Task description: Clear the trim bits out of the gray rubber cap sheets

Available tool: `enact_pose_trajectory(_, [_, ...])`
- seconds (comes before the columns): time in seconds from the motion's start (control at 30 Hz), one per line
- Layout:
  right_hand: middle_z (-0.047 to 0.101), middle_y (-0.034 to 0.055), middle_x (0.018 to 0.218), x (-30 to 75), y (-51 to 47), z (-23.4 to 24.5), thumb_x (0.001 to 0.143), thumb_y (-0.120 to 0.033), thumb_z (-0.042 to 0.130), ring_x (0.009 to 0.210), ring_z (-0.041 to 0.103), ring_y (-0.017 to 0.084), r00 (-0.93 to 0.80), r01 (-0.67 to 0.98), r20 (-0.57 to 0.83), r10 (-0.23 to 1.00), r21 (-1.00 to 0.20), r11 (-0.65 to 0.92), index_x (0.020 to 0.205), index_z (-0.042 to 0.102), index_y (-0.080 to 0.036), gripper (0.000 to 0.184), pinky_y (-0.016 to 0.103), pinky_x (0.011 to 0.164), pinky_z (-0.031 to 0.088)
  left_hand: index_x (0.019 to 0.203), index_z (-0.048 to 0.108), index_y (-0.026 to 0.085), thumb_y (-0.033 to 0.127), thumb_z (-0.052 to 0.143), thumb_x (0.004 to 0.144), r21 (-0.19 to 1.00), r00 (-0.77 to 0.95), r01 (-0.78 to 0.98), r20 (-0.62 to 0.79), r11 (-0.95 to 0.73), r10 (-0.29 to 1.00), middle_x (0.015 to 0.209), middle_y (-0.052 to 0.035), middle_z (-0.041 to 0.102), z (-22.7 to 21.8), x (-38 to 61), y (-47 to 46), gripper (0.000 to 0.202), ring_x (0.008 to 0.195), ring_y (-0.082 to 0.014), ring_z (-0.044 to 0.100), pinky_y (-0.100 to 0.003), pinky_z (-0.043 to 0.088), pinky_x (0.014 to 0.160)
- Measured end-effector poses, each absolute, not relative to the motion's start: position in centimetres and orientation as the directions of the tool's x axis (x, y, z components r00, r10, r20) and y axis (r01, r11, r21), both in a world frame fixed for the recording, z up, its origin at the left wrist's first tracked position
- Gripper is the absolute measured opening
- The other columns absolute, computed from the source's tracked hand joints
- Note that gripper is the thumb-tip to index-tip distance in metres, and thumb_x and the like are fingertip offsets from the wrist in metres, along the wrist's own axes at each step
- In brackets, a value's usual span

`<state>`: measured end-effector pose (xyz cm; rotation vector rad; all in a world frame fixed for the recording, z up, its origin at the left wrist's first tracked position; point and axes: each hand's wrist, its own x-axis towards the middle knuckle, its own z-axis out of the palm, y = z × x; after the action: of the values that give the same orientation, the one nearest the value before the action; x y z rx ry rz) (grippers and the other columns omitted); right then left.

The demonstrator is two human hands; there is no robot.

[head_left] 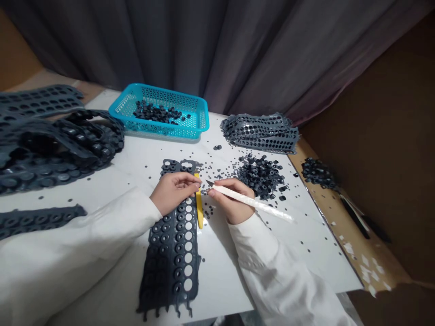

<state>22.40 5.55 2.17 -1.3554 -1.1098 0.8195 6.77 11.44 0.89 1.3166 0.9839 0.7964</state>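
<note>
Fingers of the left hand [173,192] press the rubber strip [173,244] mid-bench while the right hand [234,199] grips a white knife [251,202], seemingly trimming; next needs steadiness.

A white worktop [238,271] was seen, littered with tiny dark rubber bits. A long grey rubber strip [171,253] full of rings was laid flat near the front edge, a yellow tool [200,213] just beside it. A turquoise basket [159,111] was parked at the back, loose rings [261,175] were piled to the right, and punched strips [261,132] were heaped behind them. More strips [50,140] were stacked on the left.
</note>
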Motion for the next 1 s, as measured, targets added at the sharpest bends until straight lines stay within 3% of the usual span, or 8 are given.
enact_pose_trajectory(0.1, [0.07,0.0017,0.067,22.3,5.7,1.9,0.059,-0.026,0.079,0.06,0.066,0.016,0.312,0.122,0.121,0.942,-0.989,0.087,0.074,0.069,-0.02,0.019,0.027,0.057,0.052,0.076,0.069,0.013,0.032,0.067,0.065,0.989,0.393,0.079,-0.148,0.127,0.907,0.072,-0.0025,0.07,0.9,6.7,11.4,0.021,0.057,-0.0111,0.06,-0.023,0.052,0.06])
enact_pose_trajectory(0.27, [0.073,0.0061,0.082,22.1,5.8,1.2,0.066,-0.023,0.075,0.077,0.069,0.019,0.224,0.159,0.306,0.925,-0.948,0.275,0.065,0.067,-0.019,0.009,0.033,0.07,0.056,0.074,0.069,0.014,0.033,0.066,0.066,0.992,0.409,0.088,-0.123,0.095,0.904,0.068,-0.0017,0.069,0.7,6.7,11.4,0.02,0.057,-0.012,0.061,-0.024,0.053,0.059])
enact_pose_trajectory(0.37, [0.073,0.0079,0.093,21.6,5.7,0.9,0.071,-0.024,0.072,0.087,0.07,0.021,0.233,0.108,0.265,0.936,-0.963,0.245,0.068,0.064,-0.019,0.01,0.036,0.077,0.057,0.074,0.068,0.015,0.034,0.066,0.068,0.994,0.418,0.079,-0.102,0.076,0.902,0.068,-0.0014,0.069,0.6,6.8,11.4,0.02,0.058,-0.0124,0.062,-0.025,0.054,0.061])
enact_pose_trajectory(0.63, [0.074,0.0085,0.088,20.7,5.6,0.3,0.073,-0.022,0.07,0.085,0.071,0.02,0.283,0.03,0.235,0.93,-0.971,0.237,0.069,0.06,-0.019,0.011,0.034,0.076,0.058,0.085,0.065,0.013,0.033,0.07,0.065,0.984,0.402,0.015,-0.169,0.179,0.9,0.072,-0.0033,0.068,1.0,7.0,11.3,0.029,0.061,-0.0135,0.063,-0.031,0.055,0.065])
enact_pose_trajectory(0.87, [0.075,0.0059,0.084,20.4,6.0,-0.3,0.072,-0.026,0.07,0.08,0.071,0.02,0.313,-0.08,0.178,0.933,-0.974,0.212,0.07,0.06,-0.019,0.013,0.034,0.073,0.058,0.082,0.058,0.014,0.03,0.071,0.064,0.979,0.389,0.012,-0.192,0.204,0.901,0.064,0.0009,0.065,1.3,7.1,11.3,0.027,0.059,-0.0127,0.062,-0.027,0.053,0.062])
enact_pose_trajectory(1.0, [0.075,0.0065,0.083,20.4,6.1,-0.4,0.071,-0.029,0.071,0.079,0.071,0.02,0.329,-0.064,0.168,0.929,-0.978,0.199,0.07,0.06,-0.018,0.015,0.034,0.072,0.058,0.084,0.058,0.014,0.031,0.071,0.064,0.982,0.399,0.014,-0.176,0.186,0.9,0.064,0.0013,0.065,1.2,7.0,11.3,0.029,0.059,-0.0127,0.062,-0.027,0.053,0.062])
